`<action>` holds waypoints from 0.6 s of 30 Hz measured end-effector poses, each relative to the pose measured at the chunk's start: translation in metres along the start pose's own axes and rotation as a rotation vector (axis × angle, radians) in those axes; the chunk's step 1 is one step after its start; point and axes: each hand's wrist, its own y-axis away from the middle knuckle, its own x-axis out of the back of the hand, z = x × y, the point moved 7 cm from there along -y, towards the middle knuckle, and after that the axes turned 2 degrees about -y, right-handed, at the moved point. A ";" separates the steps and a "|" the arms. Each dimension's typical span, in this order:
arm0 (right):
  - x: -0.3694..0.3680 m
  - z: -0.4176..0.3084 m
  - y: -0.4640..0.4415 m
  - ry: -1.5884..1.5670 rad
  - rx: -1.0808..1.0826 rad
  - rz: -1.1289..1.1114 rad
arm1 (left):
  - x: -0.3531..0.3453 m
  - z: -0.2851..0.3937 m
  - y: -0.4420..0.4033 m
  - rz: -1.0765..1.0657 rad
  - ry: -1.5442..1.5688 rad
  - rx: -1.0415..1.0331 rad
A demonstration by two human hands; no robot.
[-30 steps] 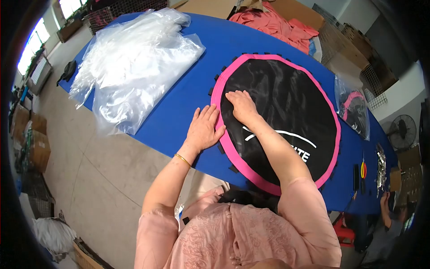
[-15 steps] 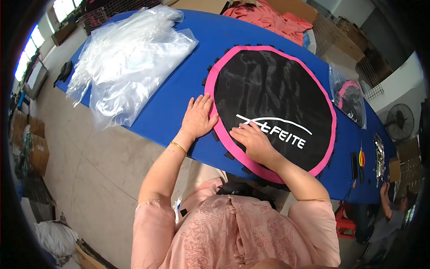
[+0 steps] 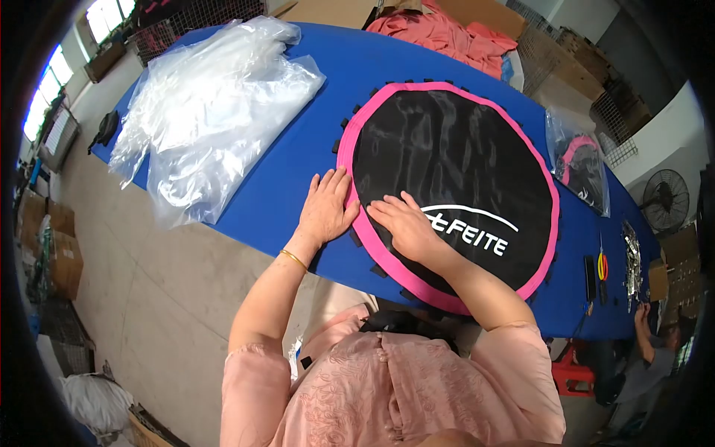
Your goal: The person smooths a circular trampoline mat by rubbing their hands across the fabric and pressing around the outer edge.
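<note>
A round black trampoline mat with a pink border lies flat on the blue table. Dark tabs stick out around its edge, and white lettering ending in "FEITE" runs across its near part. My left hand rests flat at the mat's left edge, fingers stretched out over the border and table. On the black fabric just inside that edge lies my right hand, open and palm down, covering the start of the lettering. Neither hand holds anything.
Clear plastic bags are piled on the table's left. A bagged mat lies at the right, near yellow-handled scissors and a row of small metal parts. Pink cloth is heaped beyond. Another person is at far right.
My right hand has slid left and slightly up across the mat, uncovering part of the mat's near border. My left hand stays at the left edge, slightly lower.
</note>
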 end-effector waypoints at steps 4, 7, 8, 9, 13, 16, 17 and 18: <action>0.002 0.012 -0.049 0.054 -0.087 -0.042 | 0.004 0.000 -0.001 -0.007 0.006 0.004; -0.003 0.028 -0.083 0.053 -0.146 -0.002 | 0.001 0.001 -0.001 -0.005 0.028 -0.018; -0.014 0.041 -0.091 0.062 -0.134 0.064 | -0.001 -0.001 -0.001 -0.007 0.020 -0.002; -0.022 0.052 -0.099 0.071 -0.124 0.131 | -0.002 -0.002 -0.001 -0.011 0.012 0.011; -0.022 0.073 -0.116 0.124 -0.196 0.133 | 0.000 -0.001 0.000 -0.028 0.012 0.021; -0.023 0.085 -0.112 0.163 -0.284 0.099 | 0.000 0.000 0.000 -0.041 0.004 0.018; -0.020 0.085 -0.109 0.165 -0.289 0.104 | 0.000 -0.001 0.000 -0.048 -0.003 0.022; -0.017 0.086 -0.104 0.180 -0.303 0.097 | 0.000 0.000 0.000 -0.047 -0.003 0.014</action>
